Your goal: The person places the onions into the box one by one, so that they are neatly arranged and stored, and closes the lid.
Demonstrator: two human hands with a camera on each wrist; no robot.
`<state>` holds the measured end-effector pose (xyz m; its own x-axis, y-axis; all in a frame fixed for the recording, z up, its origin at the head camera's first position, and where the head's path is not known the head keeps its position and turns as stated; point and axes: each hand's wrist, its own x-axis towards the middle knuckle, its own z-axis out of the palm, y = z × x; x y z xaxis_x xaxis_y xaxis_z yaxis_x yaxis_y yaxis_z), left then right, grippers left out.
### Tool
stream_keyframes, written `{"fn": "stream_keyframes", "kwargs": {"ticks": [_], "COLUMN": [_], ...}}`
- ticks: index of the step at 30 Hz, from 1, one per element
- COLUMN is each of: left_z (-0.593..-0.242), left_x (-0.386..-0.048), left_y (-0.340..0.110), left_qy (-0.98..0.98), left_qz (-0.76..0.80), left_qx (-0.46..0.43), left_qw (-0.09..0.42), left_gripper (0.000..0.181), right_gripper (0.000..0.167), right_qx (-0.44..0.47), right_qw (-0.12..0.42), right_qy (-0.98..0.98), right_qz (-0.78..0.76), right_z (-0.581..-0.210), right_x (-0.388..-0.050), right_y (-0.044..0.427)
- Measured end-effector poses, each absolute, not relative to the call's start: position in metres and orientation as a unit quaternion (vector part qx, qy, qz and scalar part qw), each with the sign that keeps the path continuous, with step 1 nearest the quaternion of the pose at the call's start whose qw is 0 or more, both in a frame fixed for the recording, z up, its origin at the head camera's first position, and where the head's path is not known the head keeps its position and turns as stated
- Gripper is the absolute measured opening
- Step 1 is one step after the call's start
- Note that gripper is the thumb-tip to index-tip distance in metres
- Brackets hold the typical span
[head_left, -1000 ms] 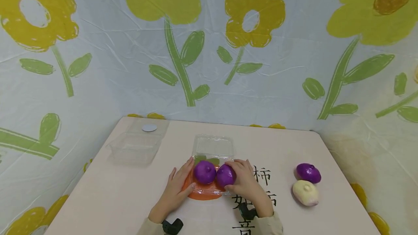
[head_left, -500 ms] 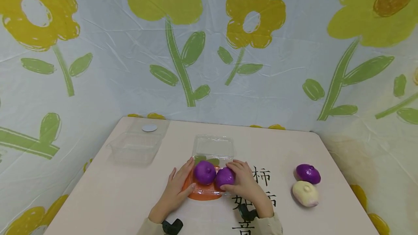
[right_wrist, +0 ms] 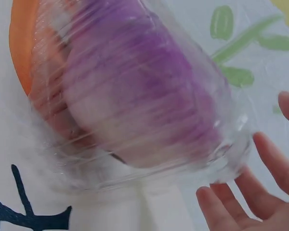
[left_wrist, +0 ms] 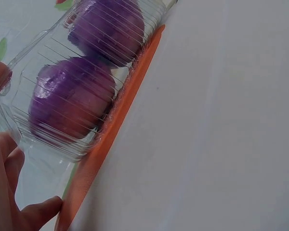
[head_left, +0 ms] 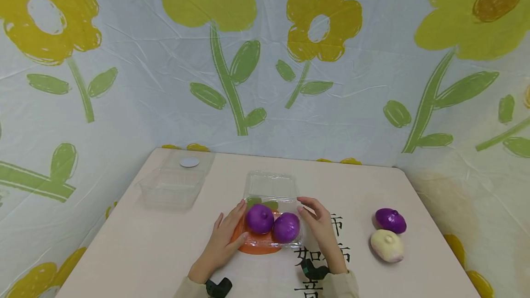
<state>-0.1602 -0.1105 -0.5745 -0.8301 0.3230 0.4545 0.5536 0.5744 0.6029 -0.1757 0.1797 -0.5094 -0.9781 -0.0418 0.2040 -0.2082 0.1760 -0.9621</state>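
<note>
Moved R hand [head_left: 319,224] off R purple veg [head_left: 286,227], w/ relaxed, empty fingers [head_left: 311,202]; resting straight-fingered L hand [head_left: 223,233] against clear box [head_left: 265,244] btwn L/R edges of worktop [head_left: 352,187]. Might skid if bumped.

Large black Chinese characters [head_left: 305,255] stand on the worktop [head_left: 124,252]: 如 reads clearly, two at its right, partly covered by the right hand [head_left: 318,225] and wrist, show 市, and one at the picture's lower edge shows 音, its bottom cut off. The right wrist view catches only unreadable dark strokes [right_wrist: 33,221]. A round white sticker [head_left: 189,162] on a clear box [head_left: 171,187] is illegible.
</note>
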Motion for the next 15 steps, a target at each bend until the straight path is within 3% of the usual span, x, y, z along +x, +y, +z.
{"fn": "stream_keyframes", "kwargs": {"ticks": [5, 15], "left_z": [-0.574, -0.573], "left_x": [-0.161, -0.160], "left_y": [-0.111, -0.111], "left_qy": [-0.874, -0.875], "left_qz": [-0.391, -0.390], "left_qx": [-0.248, -0.249], "left_qw": [0.145, 0.142], "left_gripper": [0.071, 0.071], "right_gripper": [0.037, 0.066], "right_qx": [0.018, 0.008], "right_qw": [0.048, -0.027], "right_qy": [-0.724, -0.661], "right_qz": [0.688, 0.750], "right_z": [-0.515, -0.532], "right_x": [-0.179, -0.184], "right_y": [0.183, 0.185]}}
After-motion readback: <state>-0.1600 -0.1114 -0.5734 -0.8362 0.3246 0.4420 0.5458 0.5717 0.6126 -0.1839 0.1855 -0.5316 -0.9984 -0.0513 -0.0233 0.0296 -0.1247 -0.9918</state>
